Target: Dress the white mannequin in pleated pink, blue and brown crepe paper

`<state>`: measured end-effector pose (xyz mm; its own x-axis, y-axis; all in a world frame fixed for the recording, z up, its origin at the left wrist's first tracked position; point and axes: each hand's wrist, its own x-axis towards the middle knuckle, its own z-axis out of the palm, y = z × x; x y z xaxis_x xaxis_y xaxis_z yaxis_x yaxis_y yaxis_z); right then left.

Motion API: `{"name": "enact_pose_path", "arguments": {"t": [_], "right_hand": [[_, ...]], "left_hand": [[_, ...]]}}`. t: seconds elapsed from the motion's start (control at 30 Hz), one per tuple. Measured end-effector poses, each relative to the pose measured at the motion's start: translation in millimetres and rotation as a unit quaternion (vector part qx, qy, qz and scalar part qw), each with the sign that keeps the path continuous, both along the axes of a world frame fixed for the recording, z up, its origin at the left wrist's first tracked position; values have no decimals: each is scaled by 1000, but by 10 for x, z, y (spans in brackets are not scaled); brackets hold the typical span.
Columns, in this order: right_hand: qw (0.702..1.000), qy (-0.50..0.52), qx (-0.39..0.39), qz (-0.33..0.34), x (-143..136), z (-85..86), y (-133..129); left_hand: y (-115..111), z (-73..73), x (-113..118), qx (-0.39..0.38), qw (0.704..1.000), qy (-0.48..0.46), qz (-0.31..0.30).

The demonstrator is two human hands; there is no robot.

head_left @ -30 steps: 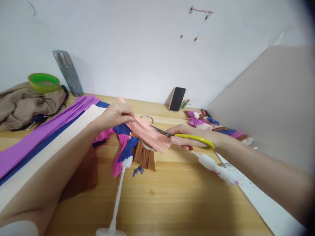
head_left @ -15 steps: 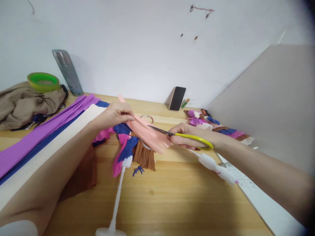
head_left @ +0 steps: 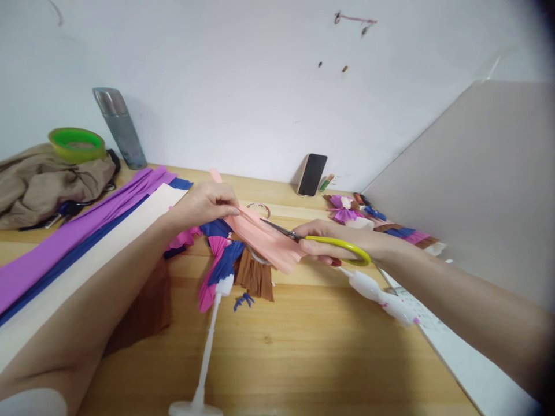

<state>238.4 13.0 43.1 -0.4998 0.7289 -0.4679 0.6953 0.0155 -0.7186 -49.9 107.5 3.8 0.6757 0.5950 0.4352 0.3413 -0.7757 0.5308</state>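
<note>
My left hand (head_left: pixel 212 201) pinches the upper part of a peach crepe paper strip (head_left: pixel 271 242), whose narrow end sticks up behind the fingers. The wide end spreads down to the right. In my right hand (head_left: pixel 318 240) are scissors (head_left: pixel 338 242) with yellow handles, their dark blades lying along the peach paper. Whether the blades cut into it I cannot tell. Below the paper, a white stand (head_left: pixel 206 352) has pink and blue crepe paper (head_left: pixel 228 260) at its top. Pleated brown paper (head_left: pixel 255 274) and a small blue bow (head_left: pixel 244 301) lie beside it.
Long purple (head_left: pixel 87 231) and cream (head_left: pixel 99 254) paper strips cover the left. Behind them are a bottle (head_left: pixel 121 130), a green tape roll (head_left: pixel 77 144) and brown cloth (head_left: pixel 39 182). A phone (head_left: pixel 312 174) leans on the wall. A glue gun-like white object (head_left: pixel 381 297) lies at right.
My right hand and the scissors have shifted slightly left along the peach paper. My left hand keeps its pinch, having moved only a little.
</note>
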Motion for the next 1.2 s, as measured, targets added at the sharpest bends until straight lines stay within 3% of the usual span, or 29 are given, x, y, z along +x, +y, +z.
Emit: {"name": "enact_pose_path", "arguments": {"t": [0.23,0.6,0.87,1.2], "right_hand": [[1000,2,-2,-2,-71,32,30],[998,18,50,19,40,-111,71],[999,4,54,-8,4,-68,31],[999,-35,29,22,-135,65,63]], "left_hand": [[-12,2,38,7,1000,-3,-24],[-9,1,51,5,1000,1,-24],[-8,0,49,10,1000,-3,-26],[-15,-15,91,12,998,-20,-50]]}}
